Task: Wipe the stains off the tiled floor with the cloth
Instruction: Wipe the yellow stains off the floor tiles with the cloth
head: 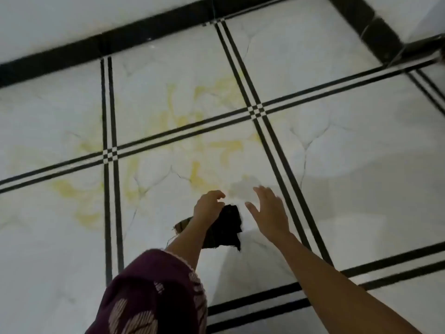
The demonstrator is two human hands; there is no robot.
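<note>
Hovering side by side over a glossy white marble-patterned tiled floor (337, 153), both of the person's bare hands sit low in the middle of the head view. The left hand (208, 207) is seen from the back, its fingers (218, 194) curled downward toward the tile. A small, dark, rumpled cloth with frayed edges (230, 225) shows right beneath its palm and wrist, spreading out on both sides of the forearm. Whether those curled fingers actually grasp the cloth or only arch above it cannot be told, since the hand hides the place where they would meet. The right hand (271, 213) is just beside it, apart from the cloth, palm down with fingers (261, 191) straight and spread and the thumb splayed toward the left hand; it holds nothing. Pale yellow smeared stains (224, 145) streak the tiles beyond the hands, spreading across the tile the hands are over, the tile past it and the two tiles to the left; the nearest smear lies just ahead of the left fingertips. Thin black double lines (187, 131) border each tile and cross in small checked squares. A dark maroon sleeve with a pale pink pattern (154, 297) covers the left upper arm at the bottom edge, while the right forearm is bare. Along the far side a glossy black skirting strip (144, 37) runs at the foot of a white wall (72, 20).
</note>
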